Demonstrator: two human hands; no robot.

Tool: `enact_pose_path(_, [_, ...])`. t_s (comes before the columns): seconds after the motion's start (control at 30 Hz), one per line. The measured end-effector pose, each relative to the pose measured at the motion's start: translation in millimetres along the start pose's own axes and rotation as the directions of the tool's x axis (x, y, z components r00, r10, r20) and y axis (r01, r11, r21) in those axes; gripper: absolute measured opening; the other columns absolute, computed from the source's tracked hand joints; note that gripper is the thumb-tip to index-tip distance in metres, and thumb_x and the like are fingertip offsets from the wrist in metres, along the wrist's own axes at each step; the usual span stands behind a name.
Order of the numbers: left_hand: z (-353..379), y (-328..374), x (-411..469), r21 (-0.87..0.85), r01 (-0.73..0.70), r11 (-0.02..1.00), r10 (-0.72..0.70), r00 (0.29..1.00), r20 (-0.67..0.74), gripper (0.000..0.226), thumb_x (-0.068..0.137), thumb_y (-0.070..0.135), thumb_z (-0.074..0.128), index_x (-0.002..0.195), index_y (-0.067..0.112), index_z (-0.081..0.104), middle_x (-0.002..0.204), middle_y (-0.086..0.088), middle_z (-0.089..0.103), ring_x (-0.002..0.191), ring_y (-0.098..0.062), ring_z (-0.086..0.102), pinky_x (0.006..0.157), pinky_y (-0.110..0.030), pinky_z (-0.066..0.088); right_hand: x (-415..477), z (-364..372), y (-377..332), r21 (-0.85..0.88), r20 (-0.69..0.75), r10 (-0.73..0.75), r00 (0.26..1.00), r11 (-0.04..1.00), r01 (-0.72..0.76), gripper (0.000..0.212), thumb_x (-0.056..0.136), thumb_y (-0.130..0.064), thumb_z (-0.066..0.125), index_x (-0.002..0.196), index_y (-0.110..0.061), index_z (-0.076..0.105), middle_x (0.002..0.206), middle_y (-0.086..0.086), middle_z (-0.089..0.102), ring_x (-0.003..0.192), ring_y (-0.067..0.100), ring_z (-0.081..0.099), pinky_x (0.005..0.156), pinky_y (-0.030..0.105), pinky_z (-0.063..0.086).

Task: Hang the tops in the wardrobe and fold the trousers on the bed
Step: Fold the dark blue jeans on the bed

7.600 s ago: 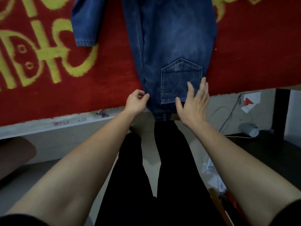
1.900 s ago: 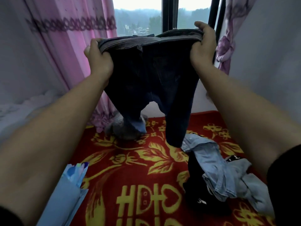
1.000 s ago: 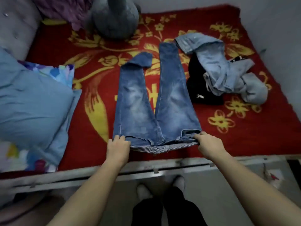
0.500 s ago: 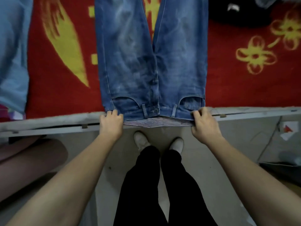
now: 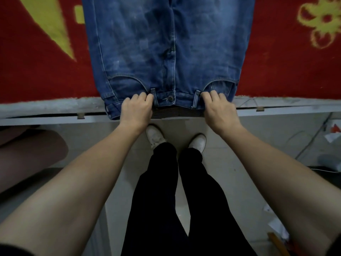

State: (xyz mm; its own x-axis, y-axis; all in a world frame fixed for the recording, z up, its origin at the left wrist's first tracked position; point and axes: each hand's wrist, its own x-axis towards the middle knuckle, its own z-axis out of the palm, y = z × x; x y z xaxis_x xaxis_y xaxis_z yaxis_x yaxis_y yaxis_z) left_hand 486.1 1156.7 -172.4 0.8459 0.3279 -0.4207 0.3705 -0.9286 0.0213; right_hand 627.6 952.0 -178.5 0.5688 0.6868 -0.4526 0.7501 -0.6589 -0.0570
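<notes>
Head view: a person's left hand [image 5: 136,109] and right hand [image 5: 218,109] pinch the waistband of blue denim jeans [image 5: 166,45] at centre frame, each grip closed on cloth beside a belt loop. The jeans lie front-up on the bed's plush red-and-yellow blanket [image 5: 36,61], waistband overhanging the pale bed edge [image 5: 46,108]. Squaring-up seems in hand; next, likely folding one leg over the other.

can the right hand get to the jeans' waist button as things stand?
Probably yes. The right hand grips the jeans at the waistband, and the button lies uncovered between it and the left hand.
</notes>
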Motion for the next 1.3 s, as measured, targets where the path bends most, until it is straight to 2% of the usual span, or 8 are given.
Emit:
enact_pose_path(0.4, [-2.6,6.6,-20.9,-0.079,-0.104,0.991,0.093,0.986,-0.138,0.017,0.06,0.008,0.069,0.068,0.007,0.053,0.07,-0.011,0.057,0.065,-0.033,0.055,0.052,-0.032,0.032,-21.5,6.7,10.5,0.003,-0.197,-0.201,0.96,0.979,0.206,0.015,0.076,-0.003,0.068,0.088,-0.006,0.059,0.083,0.016,0.054,0.075,0.036,0.053,0.054,0.038,0.033])
enact_pose_path(0.53, [12.5,14.8,-9.8,-0.04,-0.096,0.995,0.099,0.992,0.081,0.01,0.075,0.008,0.062,0.084,0.007,0.061,0.091,-0.011,0.063,0.084,-0.034,0.058,0.059,-0.034,0.031,-12.4,23.6,8.3,-0.065,-0.037,-0.202,0.979,0.978,0.2,0.025,0.077,0.004,0.064,0.099,-0.005,0.059,0.091,0.017,0.056,0.084,0.037,0.053,0.06,0.042,0.037])
enact_pose_path(0.67, [18.3,19.4,4.7,0.015,-0.02,1.0,0.012,0.924,0.381,0.034,0.088,0.01,0.058,0.122,0.006,0.054,0.132,-0.013,0.053,0.115,-0.032,0.05,0.078,-0.04,0.042,0.3,25.9,5.2,-0.116,0.243,-0.136,0.961,0.979,0.168,0.031,0.088,-0.011,0.055,0.118,-0.014,0.048,0.115,0.013,0.051,0.106,0.033,0.044,0.08,0.041,0.037])
enact_pose_path(0.8, [2.7,19.5,15.6,-0.013,0.007,1.0,0.0,0.882,0.471,0.025,0.091,0.021,0.055,0.112,0.008,0.059,0.117,-0.013,0.058,0.108,-0.032,0.053,0.073,-0.039,0.04,8.1,8.3,9.6,0.013,0.418,-0.138,0.898,0.989,0.147,0.037,0.091,-0.042,0.055,0.12,-0.019,0.056,0.12,0.011,0.052,0.113,0.032,0.046,0.088,0.042,0.038])
enact_pose_path(0.9, [-15.3,13.6,21.7,-0.093,0.048,0.995,-0.028,0.978,0.206,0.019,0.091,0.021,0.052,0.1,0.007,0.061,0.107,-0.014,0.061,0.1,-0.034,0.055,0.066,-0.038,0.037,19.2,-15.8,20.0,0.235,0.162,-0.042,0.986,0.972,0.003,0.032,0.095,-0.04,0.051,0.106,-0.014,0.066,0.108,0.012,0.061,0.101,0.035,0.058,0.074,0.037,0.044])
enact_pose_path(1.0, [-25.7,10.8,40.1,-0.205,0.014,0.979,-0.033,0.995,-0.089,0.038,0.092,0.024,0.052,0.128,0.01,0.055,0.137,-0.02,0.046,0.125,-0.039,0.043,0.088,-0.05,0.044,39.4,-34.1,34.4,0.217,-0.238,0.083,0.968,0.976,-0.03,0.038,0.095,-0.036,0.054,0.119,-0.008,0.063,0.127,0.021,0.054,0.113,0.04,0.054,0.086,0.05,0.049])
enact_pose_path(1.13, [-24.8,13.8,76.3,-0.204,0.065,0.977,-0.023,0.979,0.205,0.061,0.102,0.05,0.036,0.156,0.033,0.014,0.165,-0.01,0.002,0.15,-0.037,-0.001,0.117,-0.06,0.018,74.0,-32.0,44.6,0.103,0.147,0.14,0.979,0.982,-0.156,0.073,0.1,-0.056,0.036,0.16,-0.024,0.009,0.166,0.017,-0.005,0.153,0.038,-0.001,0.123,0.049,0.012])
enact_pose_path(1.3, [-33.0,5.1,101.6,-0.213,0.091,0.973,-0.008,0.932,0.362,0.065,0.099,0.052,0.045,0.154,0.037,0.014,0.165,-0.005,0.002,0.15,-0.035,-0.001,0.114,-0.06,0.024,89.5,-29.6,47.8,0.077,0.295,0.132,0.946,0.984,-0.162,0.075,0.1,-0.061,0.03,0.16,-0.03,-0.003,0.164,0.016,-0.018,0.152,0.037,-0.011,0.124,0.047,0.002])
